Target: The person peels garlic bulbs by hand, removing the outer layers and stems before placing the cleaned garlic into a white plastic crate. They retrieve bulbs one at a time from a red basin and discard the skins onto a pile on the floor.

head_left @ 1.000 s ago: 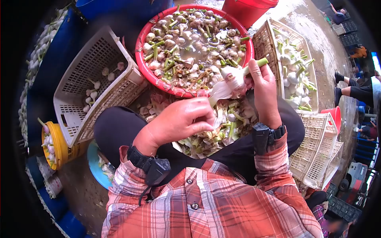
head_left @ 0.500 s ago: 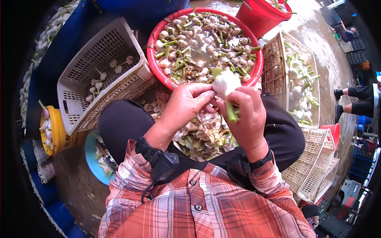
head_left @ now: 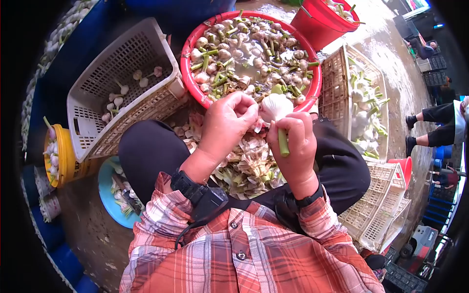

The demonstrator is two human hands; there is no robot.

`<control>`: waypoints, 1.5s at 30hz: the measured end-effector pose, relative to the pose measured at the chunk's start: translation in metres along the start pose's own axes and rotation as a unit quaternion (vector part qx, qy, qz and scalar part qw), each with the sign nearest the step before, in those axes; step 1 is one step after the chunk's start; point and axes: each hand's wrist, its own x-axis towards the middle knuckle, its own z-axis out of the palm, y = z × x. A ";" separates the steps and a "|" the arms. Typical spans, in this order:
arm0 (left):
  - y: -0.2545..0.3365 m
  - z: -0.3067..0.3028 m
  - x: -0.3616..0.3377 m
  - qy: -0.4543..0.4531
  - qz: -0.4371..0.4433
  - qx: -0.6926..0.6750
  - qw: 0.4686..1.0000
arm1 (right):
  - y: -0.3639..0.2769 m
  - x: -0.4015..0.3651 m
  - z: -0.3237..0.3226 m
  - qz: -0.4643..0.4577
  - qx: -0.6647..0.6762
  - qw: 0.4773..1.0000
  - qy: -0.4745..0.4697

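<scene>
A white garlic bulb with a thick green stem is in my right hand, the fingers closed round its stem. The bulb's head points away from me, over the near rim of a red basin. My left hand is just left of the bulb, thumb and forefinger pinched together. Whatever lies in that pinch is hidden. A small pale, pinkish scrap of skin shows between the two hands. Beneath them, a heap of peeled garlic skins lies between my knees.
The basin holds water and many unpeeled bulbs. At left are a white crate with several bulbs, a yellow bucket and a blue bowl. A crate of peeled garlic and a red bucket stand at right. A person's legs show farther off.
My left hand has come away from the bulb and moved slightly left, its fingers now pinched. My right hand, still on the stem, has shifted slightly left and toward me.
</scene>
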 end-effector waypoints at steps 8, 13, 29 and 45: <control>-0.006 0.004 0.001 0.009 0.033 0.031 0.999 | 0.015 -0.004 -0.015 0.228 0.169 0.957 0.053; -0.001 0.008 -0.006 0.010 0.034 0.039 0.999 | -0.002 0.001 -0.004 0.042 0.021 0.998 0.032; -0.001 -0.012 0.000 -0.030 0.203 0.200 0.958 | 0.028 -0.005 -0.021 0.469 0.514 0.716 0.057; 0.010 -0.009 -0.004 -0.142 0.156 0.204 0.956 | 0.054 0.003 -0.021 0.614 0.631 0.472 0.047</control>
